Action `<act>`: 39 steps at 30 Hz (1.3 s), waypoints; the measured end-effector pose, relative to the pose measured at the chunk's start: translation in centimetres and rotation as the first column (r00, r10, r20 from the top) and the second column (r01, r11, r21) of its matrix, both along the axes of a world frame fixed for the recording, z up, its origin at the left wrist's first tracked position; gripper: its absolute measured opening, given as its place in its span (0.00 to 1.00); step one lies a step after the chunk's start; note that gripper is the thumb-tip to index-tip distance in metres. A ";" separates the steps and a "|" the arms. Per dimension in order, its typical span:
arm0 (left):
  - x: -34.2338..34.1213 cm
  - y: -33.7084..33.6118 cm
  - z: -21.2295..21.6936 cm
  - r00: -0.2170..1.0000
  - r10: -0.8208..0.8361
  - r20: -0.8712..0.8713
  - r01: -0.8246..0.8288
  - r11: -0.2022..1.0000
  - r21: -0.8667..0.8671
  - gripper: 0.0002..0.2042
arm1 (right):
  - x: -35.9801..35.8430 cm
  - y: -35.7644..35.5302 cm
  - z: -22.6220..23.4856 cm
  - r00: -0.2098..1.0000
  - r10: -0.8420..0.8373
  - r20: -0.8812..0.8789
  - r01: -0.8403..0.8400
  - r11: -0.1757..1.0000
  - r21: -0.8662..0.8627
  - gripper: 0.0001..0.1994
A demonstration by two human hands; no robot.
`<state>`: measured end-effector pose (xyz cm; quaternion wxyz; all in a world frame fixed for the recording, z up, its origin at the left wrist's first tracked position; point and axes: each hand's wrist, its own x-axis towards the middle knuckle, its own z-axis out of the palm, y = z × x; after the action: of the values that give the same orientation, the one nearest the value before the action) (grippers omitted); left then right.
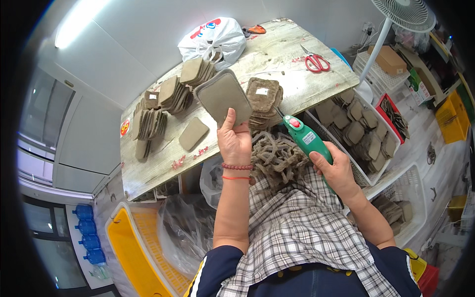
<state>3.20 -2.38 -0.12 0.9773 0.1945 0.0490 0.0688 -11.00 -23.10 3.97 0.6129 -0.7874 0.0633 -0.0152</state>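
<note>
My left hand (234, 141) grips a flat grey-brown pad (223, 96) with rounded corners and stitched-looking edges, thumb on its face, held up above the table. In my right hand (336, 166) is a green handheld power tool (306, 133) with a red button. Its thin dark tip points up and left, close to a stack of fuzzy brown pads (265, 95) topped by a white label. The tip and the held pad are apart. On my lap, over a checked apron (297, 225), lies a heap of grey-brown trimmed strips (277, 161).
The worn table (277, 44) bears several pad stacks (175, 94), a single pad (193, 133), a white plastic bag (213, 42) and red-handled scissors (315, 62). At right are a crate of pads (373, 171) and a standing fan (405, 15). A yellow-and-white basket (141, 252) stands at left.
</note>
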 end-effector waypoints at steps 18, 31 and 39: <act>-2.4 -6.3 -0.3 0.986 -0.146 -0.080 0.112 0.940 -0.323 0.17 | -0.5 1.0 0.6 0.999 -0.045 0.008 0.045 0.999 -0.002 0.19; -5.3 -7.3 -1.0 0.955 -0.266 -0.130 0.241 0.954 -0.177 0.18 | 0.2 0.5 1.1 0.995 -0.093 0.030 0.091 0.995 0.050 0.21; -7.3 -6.3 -1.8 0.945 -0.308 -0.109 0.309 0.951 -0.011 0.14 | 0.6 -1.1 2.4 0.998 -0.052 -0.019 0.053 0.997 0.055 0.21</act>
<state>-4.06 -8.73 -1.92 0.9712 0.2065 0.0710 -0.0955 -10.41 -24.15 6.41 0.6332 -0.7684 0.0900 -0.0226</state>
